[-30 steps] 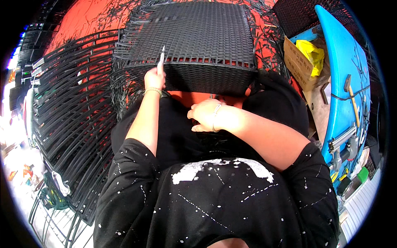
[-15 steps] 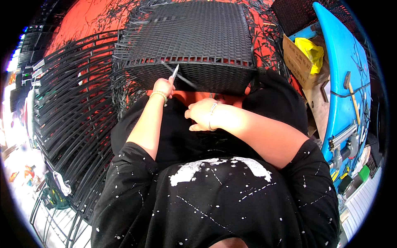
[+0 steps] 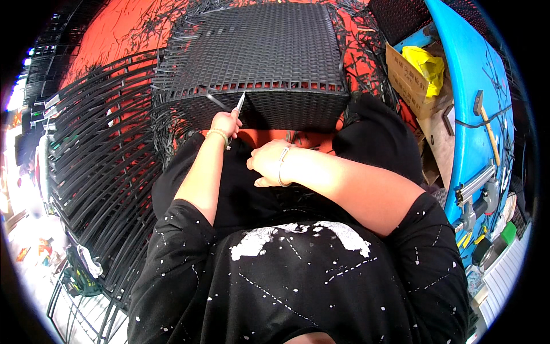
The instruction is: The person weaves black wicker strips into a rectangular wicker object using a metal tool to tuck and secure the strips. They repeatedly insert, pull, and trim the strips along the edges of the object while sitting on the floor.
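Observation:
A black woven wicker panel piece [image 3: 269, 49] stands in front of me, with a row of gaps along its near top edge. My left hand [image 3: 225, 123] is closed around a pointed silver blade-like tool [image 3: 241, 102], its tip up against the front face just below that edge. A loose flat black strip [image 3: 216, 102] slants from the edge down to the left fingers; whether they pinch it too I cannot tell. Over my lap, apart from the weave, my right hand [image 3: 268, 163] is loosely bent, its fingers apart and nothing visible in them.
Curved black slatted frames [image 3: 97, 172] are stacked on the left. Strip scraps [image 3: 364, 66] litter the red floor. To the right, a cardboard box [image 3: 407, 80] holds a yellow bag [image 3: 425, 69]. Beside it a blue board [image 3: 472, 63] carries a hammer [image 3: 487, 123] and a metal clamp [image 3: 475, 186].
The loose strip, which crossed the front face to the right of the tool, now lies left of it. The left hand and tool have dipped slightly; the right hand shifted a little left.

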`<state>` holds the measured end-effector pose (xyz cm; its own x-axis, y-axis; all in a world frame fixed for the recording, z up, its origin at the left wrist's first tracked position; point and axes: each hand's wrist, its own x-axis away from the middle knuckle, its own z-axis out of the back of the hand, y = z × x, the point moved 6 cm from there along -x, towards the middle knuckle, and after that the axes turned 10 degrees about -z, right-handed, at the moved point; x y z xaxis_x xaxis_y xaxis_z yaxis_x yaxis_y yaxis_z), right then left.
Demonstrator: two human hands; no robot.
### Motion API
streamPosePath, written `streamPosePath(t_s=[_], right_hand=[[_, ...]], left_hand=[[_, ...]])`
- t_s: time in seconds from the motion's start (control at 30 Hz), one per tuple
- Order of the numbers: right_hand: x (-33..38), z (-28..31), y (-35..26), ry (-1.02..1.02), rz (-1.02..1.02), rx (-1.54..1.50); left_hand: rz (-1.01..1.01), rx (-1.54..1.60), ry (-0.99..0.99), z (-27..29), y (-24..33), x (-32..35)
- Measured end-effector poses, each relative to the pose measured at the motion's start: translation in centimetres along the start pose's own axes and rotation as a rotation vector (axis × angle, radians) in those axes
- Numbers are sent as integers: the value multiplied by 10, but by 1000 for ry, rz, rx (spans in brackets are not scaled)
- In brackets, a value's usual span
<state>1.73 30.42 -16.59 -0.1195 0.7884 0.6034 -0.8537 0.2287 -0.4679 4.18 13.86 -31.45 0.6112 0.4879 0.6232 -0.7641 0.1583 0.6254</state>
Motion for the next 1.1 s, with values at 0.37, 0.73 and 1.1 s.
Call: streamPosePath(t_s=[0.37, 0.73, 1.1], right_hand=[[-1, -1, -1, -12, -14, -4], [0, 2, -1, -15, -18, -4], [-2, -3, 3, -12, -31, -10]], left_hand=[[-7, 161, 83, -3, -1, -1], [32, 12, 56, -4, -6, 1], [24, -29, 21, 4, -1, -12]])
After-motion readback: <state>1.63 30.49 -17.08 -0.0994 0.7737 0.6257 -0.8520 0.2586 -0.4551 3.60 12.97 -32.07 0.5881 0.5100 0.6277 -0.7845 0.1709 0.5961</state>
